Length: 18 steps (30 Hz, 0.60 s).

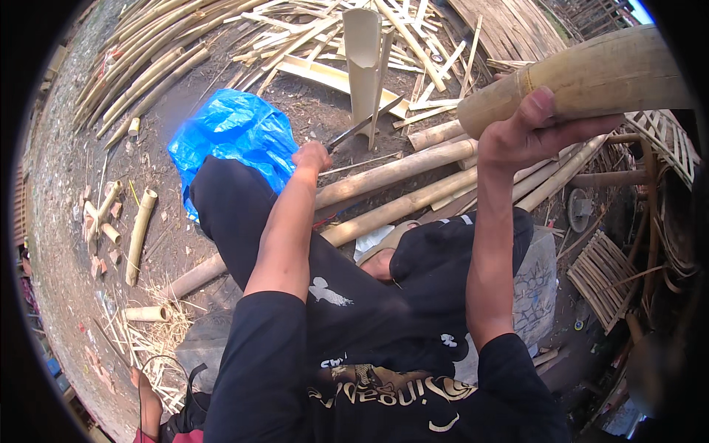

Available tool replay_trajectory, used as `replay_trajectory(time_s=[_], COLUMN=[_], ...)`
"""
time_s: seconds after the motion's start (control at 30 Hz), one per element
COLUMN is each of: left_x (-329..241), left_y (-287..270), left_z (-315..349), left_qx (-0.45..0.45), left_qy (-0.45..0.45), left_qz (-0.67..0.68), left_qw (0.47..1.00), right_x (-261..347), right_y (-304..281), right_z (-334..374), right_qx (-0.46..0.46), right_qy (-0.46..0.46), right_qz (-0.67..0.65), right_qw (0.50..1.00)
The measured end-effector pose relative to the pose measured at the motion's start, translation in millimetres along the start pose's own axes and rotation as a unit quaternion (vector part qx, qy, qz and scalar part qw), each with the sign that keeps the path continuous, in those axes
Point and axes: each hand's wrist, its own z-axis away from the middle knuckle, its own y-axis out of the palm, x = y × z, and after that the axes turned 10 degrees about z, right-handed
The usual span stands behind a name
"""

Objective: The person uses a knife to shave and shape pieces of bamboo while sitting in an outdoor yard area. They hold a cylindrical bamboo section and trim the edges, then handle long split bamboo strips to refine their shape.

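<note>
My left hand (pixel 313 156) is closed around the handle of a long-bladed knife (pixel 362 127) over my left knee. The blade points up and to the right, crossing the lower part of an upright split bamboo piece (pixel 360 63). A narrow strip stands apart along that piece's right side; whether the blade touches either is unclear. Up at the right, my right hand (pixel 521 131) grips a thick bamboo pole (pixel 591 74) from below, thumb on its near side. The pole is raised and runs out to the right rim. Some of that hand's fingers are hidden behind it.
Bamboo poles (pixel 399 173) lie across the ground before my legs. A blue plastic sheet (pixel 233 133) is beside my left knee. Split strips (pixel 295 44) and long poles (pixel 148 44) are piled farther off. Another person's hand (pixel 150 402) shows at the lower left, near shavings (pixel 166 336).
</note>
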Motion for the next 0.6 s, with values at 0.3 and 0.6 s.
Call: replay_trajectory(time_s=[0.3,0.6], left_x=[21,14], left_y=[9,22], left_z=[-3,4], left_qx=[-0.003,0.007], left_qy=[0.003,0.006], left_qz=[-0.066,-0.029], left_qw=[0.998,1.000], right_x=[-43,-43], right_y=[-101,-87], right_z=[256,203], right_qx=[0.528,0.390], right_qy=[0.475,0.668], right_qz=[0.223,-0.012], right_qw=[0.668,0.634])
